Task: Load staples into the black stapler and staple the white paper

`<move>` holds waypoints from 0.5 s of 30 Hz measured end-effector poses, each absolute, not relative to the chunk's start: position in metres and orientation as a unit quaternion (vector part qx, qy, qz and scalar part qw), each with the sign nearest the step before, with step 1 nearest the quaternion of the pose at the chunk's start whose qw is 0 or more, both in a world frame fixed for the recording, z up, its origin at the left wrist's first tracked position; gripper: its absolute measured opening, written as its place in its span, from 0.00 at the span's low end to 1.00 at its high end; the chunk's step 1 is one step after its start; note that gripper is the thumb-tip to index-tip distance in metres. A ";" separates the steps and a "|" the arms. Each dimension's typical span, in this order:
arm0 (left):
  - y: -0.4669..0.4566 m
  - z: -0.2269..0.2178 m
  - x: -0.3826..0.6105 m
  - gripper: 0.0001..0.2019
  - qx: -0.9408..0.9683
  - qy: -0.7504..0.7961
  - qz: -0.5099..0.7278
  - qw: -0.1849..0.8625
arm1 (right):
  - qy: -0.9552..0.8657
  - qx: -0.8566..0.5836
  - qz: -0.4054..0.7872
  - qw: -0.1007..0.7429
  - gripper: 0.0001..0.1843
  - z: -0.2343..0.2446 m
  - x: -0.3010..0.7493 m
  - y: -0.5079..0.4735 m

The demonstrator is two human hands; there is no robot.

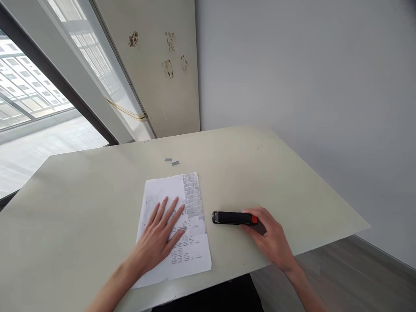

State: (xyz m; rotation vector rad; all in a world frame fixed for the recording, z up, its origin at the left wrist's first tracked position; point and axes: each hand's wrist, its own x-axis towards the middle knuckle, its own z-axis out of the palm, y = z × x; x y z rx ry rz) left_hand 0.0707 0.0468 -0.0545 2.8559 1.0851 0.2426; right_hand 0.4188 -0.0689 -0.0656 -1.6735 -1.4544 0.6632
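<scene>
Printed sheets of paper (198,255) lie near the front edge of the table, with a dense grey block of print at their upper right. My left hand (159,232) rests flat on them, fingers spread, covering part of the print. To the right of the paper is a black stapler (229,217) with a red part at its rear end. My right hand (271,238) grips that rear end between thumb and fingers. The stapler's front end points left toward the paper and does not touch it. Two small strips of staples (175,163) lie beyond the paper's top edge.
The pale table (87,208) spreads to both sides, its right corner near the grey wall (308,65). A window (26,78) stands at the left. Behind the table is a cream panel (152,86) with brown worn patches. Wood-look floor (341,277) shows at lower right.
</scene>
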 end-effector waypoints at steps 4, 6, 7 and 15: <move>0.053 -0.064 0.136 0.34 0.943 0.317 0.094 0.039 | -0.512 -0.692 0.224 0.457 0.17 -0.061 0.432 -0.088; 0.057 -0.071 0.177 0.33 0.944 0.306 0.112 0.044 | -0.495 -0.699 0.190 0.479 0.16 -0.058 0.439 -0.098; 0.060 -0.074 0.198 0.32 0.945 0.300 0.121 0.048 | -0.489 -0.702 0.170 0.489 0.16 -0.057 0.442 -0.103; 0.073 -0.099 0.342 0.30 0.929 0.310 0.170 0.112 | -0.461 -0.707 0.082 0.530 0.17 -0.058 0.452 -0.118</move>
